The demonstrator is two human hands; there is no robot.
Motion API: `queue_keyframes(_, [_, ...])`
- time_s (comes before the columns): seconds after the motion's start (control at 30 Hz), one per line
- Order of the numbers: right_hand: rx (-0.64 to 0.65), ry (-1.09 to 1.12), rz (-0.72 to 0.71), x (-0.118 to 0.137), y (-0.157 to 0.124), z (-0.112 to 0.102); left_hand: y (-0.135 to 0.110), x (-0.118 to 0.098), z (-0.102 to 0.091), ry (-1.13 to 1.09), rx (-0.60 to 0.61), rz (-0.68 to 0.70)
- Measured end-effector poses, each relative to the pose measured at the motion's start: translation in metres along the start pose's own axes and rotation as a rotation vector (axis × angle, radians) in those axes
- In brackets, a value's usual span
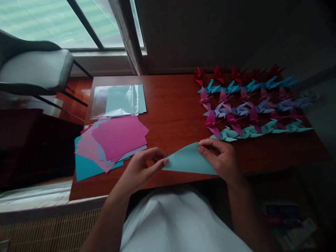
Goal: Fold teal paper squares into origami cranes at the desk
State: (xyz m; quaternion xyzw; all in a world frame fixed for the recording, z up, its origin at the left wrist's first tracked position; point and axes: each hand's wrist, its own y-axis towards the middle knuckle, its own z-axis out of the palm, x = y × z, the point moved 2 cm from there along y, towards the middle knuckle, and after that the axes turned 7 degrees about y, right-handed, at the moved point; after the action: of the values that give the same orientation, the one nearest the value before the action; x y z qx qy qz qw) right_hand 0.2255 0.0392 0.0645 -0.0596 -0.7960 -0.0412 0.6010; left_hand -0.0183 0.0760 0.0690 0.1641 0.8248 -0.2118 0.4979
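A sheet of mint-green origami paper point(189, 161), bent into a triangle-like shape, is held over the front edge of the table. My left hand point(147, 162) pinches its left corner between thumb and fingers. At the upper right, my right hand point(220, 155) pinches the paper's raised corner, with the thumb on the near side. The lower right of the sheet runs behind or under the right hand, so that corner is partly hidden.
Rows of folded paper cranes point(244, 106) in several colours stand on the right of the wooden table point(170, 101). At left lie fanned coloured sheets point(120, 136) and a clear packet with mint paper point(122, 99). A chair point(36, 68) stands by the window.
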Motion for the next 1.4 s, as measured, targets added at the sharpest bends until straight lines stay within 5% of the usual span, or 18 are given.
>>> queue_keyframes(0.27, [-0.015, -0.016, -0.015, -0.001, 0.001, 0.0, -0.001, -0.002, -0.004, 0.14, -0.063, 0.061])
queue_keyframes(0.67, [0.214, -0.101, -0.119, 0.009, -0.001, 0.018, 0.008, -0.005, 0.014, 0.193, 0.125, 0.126])
queue_keyframes(0.9, [0.085, -0.125, -0.116, 0.005, 0.001, 0.009, 0.01, 0.002, 0.016, 0.224, 0.062, 0.093])
queue_keyframes(1.17, [0.099, -0.09, -0.087, -0.013, 0.011, 0.018, 0.009, 0.012, 0.013, 0.344, 0.029, 0.085])
queue_keyframes(1.4, [0.115, -0.066, -0.03, -0.03, 0.023, 0.034, -0.004, -0.01, 0.026, 0.647, -0.274, 0.202])
